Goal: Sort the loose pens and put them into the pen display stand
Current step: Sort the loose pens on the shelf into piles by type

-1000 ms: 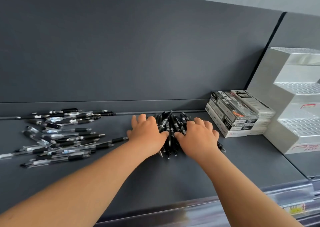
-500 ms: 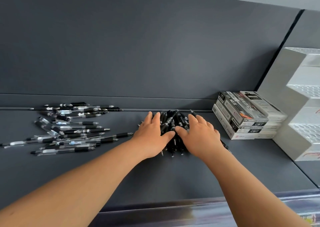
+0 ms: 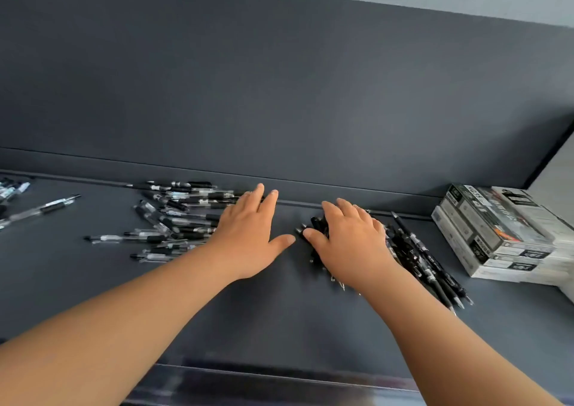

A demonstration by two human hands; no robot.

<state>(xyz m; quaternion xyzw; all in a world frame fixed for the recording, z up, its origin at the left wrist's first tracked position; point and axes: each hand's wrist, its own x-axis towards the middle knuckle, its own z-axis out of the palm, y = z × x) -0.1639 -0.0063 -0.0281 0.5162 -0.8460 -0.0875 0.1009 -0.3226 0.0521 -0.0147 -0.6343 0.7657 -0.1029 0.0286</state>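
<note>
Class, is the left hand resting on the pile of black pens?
No, the left hand lies flat apart from the black pens, which only the right hand covers.

Black pens [image 3: 416,250] partly under right hand [image 3: 348,241]

A stack of flat grey-and-white boxes [image 3: 497,235] sits at the right end of a dark grey shelf [image 3: 279,328], near its back panel [image 3: 279,95].

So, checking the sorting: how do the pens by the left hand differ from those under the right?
The clear-barrelled pens with black grips lie spread out, mostly sideways; the all-black pens are bunched diagonally. The right hand rests on the black ones; the left hand lies at the clear ones' edge. Both lie on the dark grey shelf.
</note>
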